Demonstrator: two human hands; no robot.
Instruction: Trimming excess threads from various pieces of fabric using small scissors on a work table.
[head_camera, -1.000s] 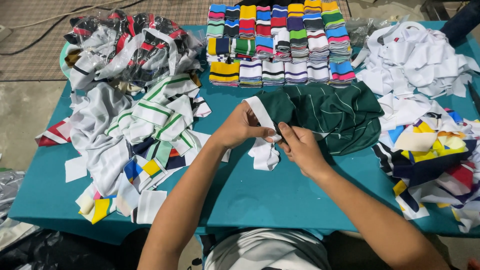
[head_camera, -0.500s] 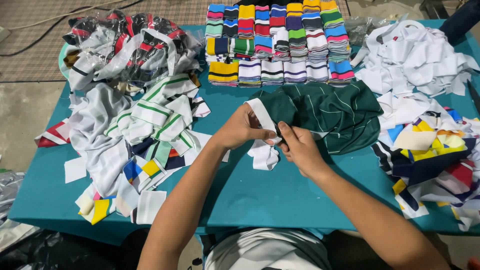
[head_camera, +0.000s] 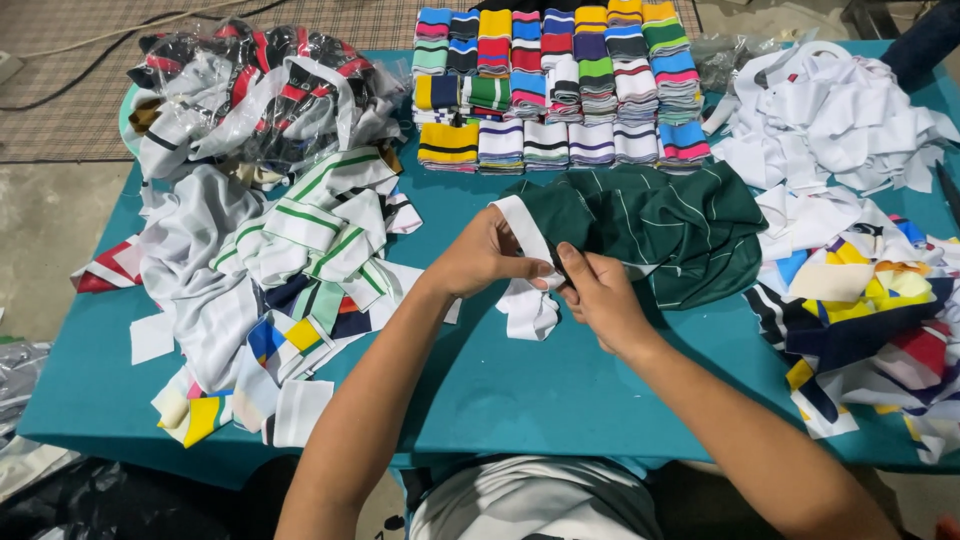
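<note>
Both hands meet at the middle of the teal tabletop (head_camera: 520, 380): the left hand (head_camera: 480, 258) has its grip pinched on a white ribbed collar strip (head_camera: 522, 300) at the edge of a dark green pinstriped shirt piece (head_camera: 660, 225), and the right hand (head_camera: 600, 295) has its grip pressed around a small dark tool, seemingly at the same seam. To do it well, the strip should probably be held taut and the tool worked close along the seam. Stacked striped collars (head_camera: 560, 85), white scraps (head_camera: 830, 115) and bagged pieces (head_camera: 250, 85) crowd the tabletop, above bare floor and a checked mat (head_camera: 300, 25).
</note>
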